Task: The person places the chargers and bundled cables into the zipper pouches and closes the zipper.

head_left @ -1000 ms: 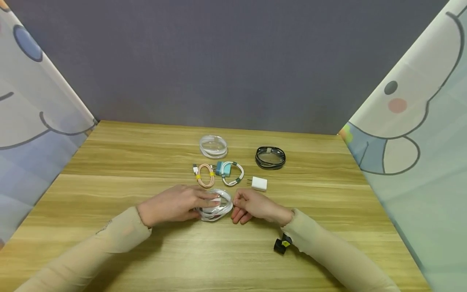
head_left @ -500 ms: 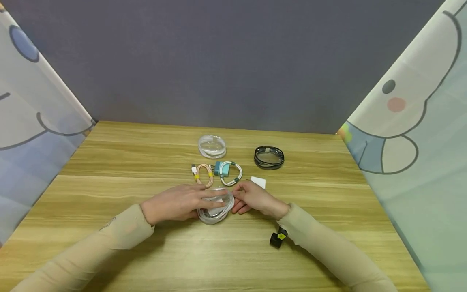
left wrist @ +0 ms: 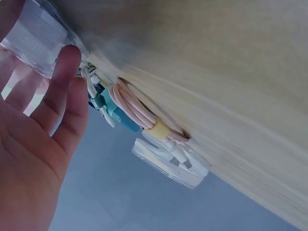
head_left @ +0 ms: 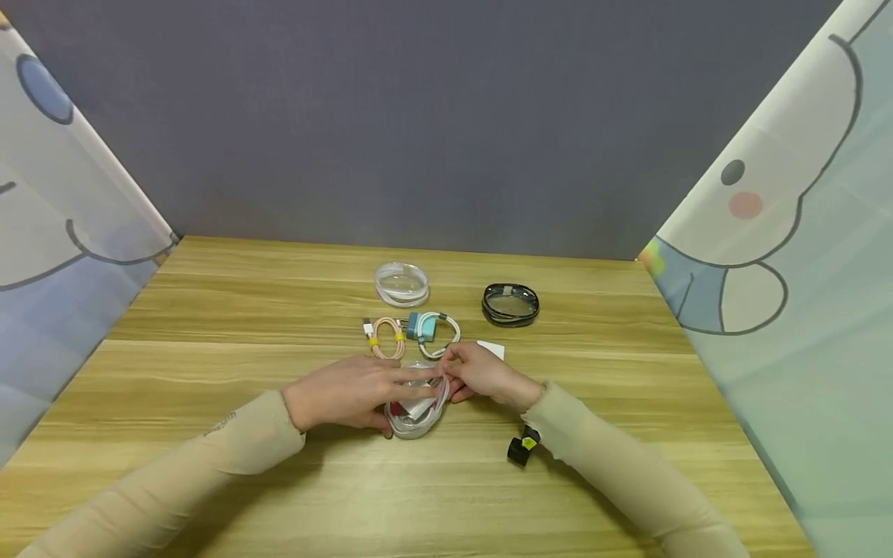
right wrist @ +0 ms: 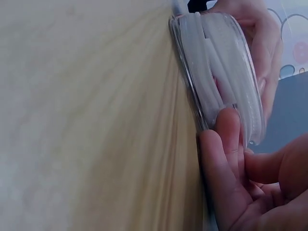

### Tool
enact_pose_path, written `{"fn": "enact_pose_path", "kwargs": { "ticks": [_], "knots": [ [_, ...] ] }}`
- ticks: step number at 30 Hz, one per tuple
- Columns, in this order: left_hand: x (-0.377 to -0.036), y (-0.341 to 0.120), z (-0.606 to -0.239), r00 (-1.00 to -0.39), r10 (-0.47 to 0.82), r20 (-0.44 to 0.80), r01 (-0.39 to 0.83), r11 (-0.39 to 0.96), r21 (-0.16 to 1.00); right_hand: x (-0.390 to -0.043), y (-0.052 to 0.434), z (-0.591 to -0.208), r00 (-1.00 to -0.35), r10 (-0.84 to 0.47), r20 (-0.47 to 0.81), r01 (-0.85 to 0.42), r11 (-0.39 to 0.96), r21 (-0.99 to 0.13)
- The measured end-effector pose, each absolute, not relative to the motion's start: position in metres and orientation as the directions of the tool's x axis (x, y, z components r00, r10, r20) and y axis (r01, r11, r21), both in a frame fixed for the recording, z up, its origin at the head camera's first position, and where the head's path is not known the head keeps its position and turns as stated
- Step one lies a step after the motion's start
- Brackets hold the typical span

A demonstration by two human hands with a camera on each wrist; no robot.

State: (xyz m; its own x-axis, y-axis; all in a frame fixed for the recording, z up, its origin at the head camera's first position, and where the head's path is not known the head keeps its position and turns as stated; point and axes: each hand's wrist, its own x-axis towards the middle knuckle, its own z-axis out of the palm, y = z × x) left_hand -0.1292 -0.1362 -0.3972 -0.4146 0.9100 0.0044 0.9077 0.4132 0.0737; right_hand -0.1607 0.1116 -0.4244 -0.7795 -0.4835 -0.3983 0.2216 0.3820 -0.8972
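Observation:
A clear round case (head_left: 417,409) with a coiled white cable inside lies at the table's middle, between both hands. My left hand (head_left: 349,391) lies over its top, fingers across the lid and thumb at the near rim. My right hand (head_left: 481,373) pinches its right edge with curled fingers. The right wrist view shows the case (right wrist: 216,72) on edge against the wood, my right fingertips (right wrist: 226,130) on its rim and the left fingers (right wrist: 262,48) wrapped over the far side. In the left wrist view my left hand (left wrist: 43,144) touches the case (left wrist: 31,33) at the top left.
Behind the hands lie a pink coiled cable (head_left: 386,338), a white cable with a teal plug (head_left: 431,328) and a white charger (head_left: 494,349) half hidden by my right hand. Further back sit another clear case (head_left: 401,284) and a black one (head_left: 511,304). A black clip (head_left: 523,448) lies by my right sleeve.
My right hand has moved left from beside the case onto its right edge. The case now looks tipped up a little between both hands. The left hand stayed on top.

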Motion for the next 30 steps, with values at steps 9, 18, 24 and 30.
{"fn": "enact_pose_path", "kwargs": {
  "ticks": [9, 18, 24, 30],
  "knots": [
    [-0.128, -0.135, -0.399, -0.416, 0.909, 0.030, 0.904, 0.410, 0.126, -0.161, 0.120, -0.421, -0.751, -0.512, -0.417, 0.212, 0.411, -0.887],
    [-0.126, -0.135, -0.398, -0.409, 0.912, 0.022, 0.908, 0.404, 0.110, -0.152, 0.127, -0.418, -0.729, -0.531, -0.432, 0.227, 0.408, -0.884],
    [-0.125, -0.136, -0.397, -0.417, 0.909, 0.013, 0.907, 0.416, 0.069, -0.143, 0.129, -0.416, -0.735, -0.533, -0.419, 0.225, 0.392, -0.892],
    [-0.123, -0.136, -0.397, -0.431, 0.902, 0.016, 0.900, 0.429, 0.073, -0.136, 0.129, -0.418, -0.751, -0.515, -0.414, 0.231, 0.382, -0.895]
  ]
}}
